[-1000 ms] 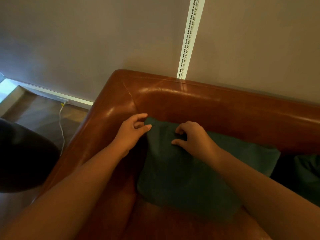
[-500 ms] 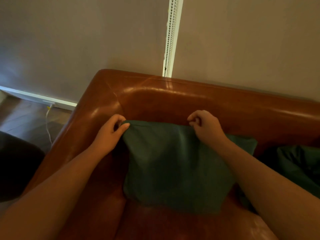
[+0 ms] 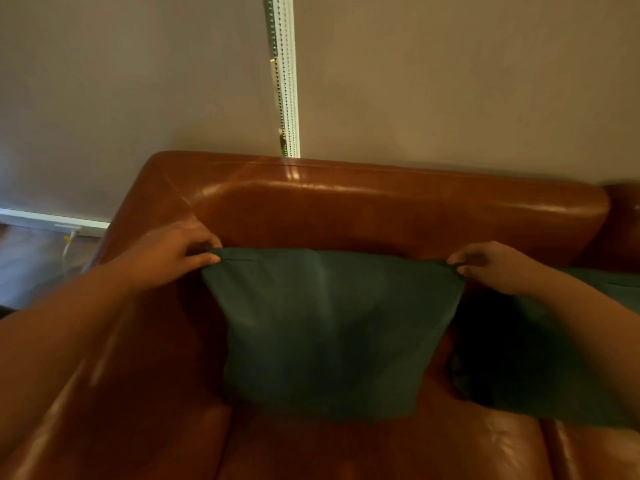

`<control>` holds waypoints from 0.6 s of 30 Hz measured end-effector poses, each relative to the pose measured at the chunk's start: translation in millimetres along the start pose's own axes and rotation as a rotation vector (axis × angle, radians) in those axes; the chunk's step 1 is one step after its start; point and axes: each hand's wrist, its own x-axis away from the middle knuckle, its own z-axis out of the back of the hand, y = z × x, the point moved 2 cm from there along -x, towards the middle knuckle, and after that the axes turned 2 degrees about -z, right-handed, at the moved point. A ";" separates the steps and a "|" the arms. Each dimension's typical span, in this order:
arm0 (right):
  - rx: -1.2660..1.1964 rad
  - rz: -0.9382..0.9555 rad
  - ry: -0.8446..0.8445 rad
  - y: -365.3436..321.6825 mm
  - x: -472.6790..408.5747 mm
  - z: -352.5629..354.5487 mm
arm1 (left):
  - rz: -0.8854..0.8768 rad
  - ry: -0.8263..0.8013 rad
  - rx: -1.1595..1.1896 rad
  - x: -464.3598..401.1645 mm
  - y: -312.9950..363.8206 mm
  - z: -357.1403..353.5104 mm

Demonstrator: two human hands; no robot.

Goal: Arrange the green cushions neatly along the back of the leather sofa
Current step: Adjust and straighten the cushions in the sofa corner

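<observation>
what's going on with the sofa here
A person is setting a green cushion upright against the back of a brown leather sofa. The left hand pinches its top left corner and the right hand pinches its top right corner, holding the top edge stretched between them. The cushion's lower edge rests on the seat near the sofa's left arm. A second green cushion lies slumped to its right, not yet straightened.

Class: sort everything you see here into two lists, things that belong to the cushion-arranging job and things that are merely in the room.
Belonging to the job:
green cushion, pinched at its top corners
second green cushion, at the right
leather sofa
left hand
right hand

Merely there:
bead chain
white cable
baseboard
</observation>
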 end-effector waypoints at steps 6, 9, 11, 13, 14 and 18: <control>-0.231 -0.148 0.069 11.4 -0.8 -16.2 | 0.044 0.093 0.008 1.4 3.8 -4.5; -0.529 -0.189 0.227 15.6 0.3 -29.3 | 0.135 0.135 0.026 7.0 6.1 -7.4; -0.595 -0.168 0.329 19.1 2.6 -30.2 | 0.181 0.142 0.081 9.4 11.4 -6.1; -0.610 -0.145 0.404 21.7 3.5 -27.0 | 0.218 0.123 0.126 10.3 13.9 -5.6; -0.586 -0.133 0.426 22.1 2.7 -25.4 | 0.234 0.108 0.124 8.5 13.5 -6.2; -0.546 -0.033 0.428 16.3 -1.2 -20.3 | 0.239 0.068 0.018 -1.0 1.4 -11.8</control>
